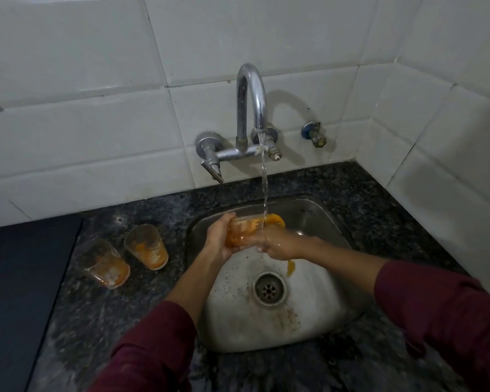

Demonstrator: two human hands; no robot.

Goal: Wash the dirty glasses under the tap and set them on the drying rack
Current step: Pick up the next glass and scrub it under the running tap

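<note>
White tiled walls (102,128) meeting in a corner at the right; dark speckled granite counter (108,312) below, with a dark flat panel (17,292) at its left edge. Set into the counter, a steel sink (317,312), stained, with a round drain (269,289) near its middle and an orange streak of runoff just right of the drain. Chrome wall tap (251,108) above, running a thin stream of water (264,188); a small separate valve (314,134) on the wall to its right. Over the sink, under the stream, a glass (245,229) on its side, smeared orange inside. Left hand (218,239) curled round its base end; right hand (277,244) gripping the rim end, wet. On the counter left of the sink, two dirty glasses (146,247) standing close together, both coated with orange residue, thickest at the bottom. Maroon sleeves (441,312) on both forearms.
</note>
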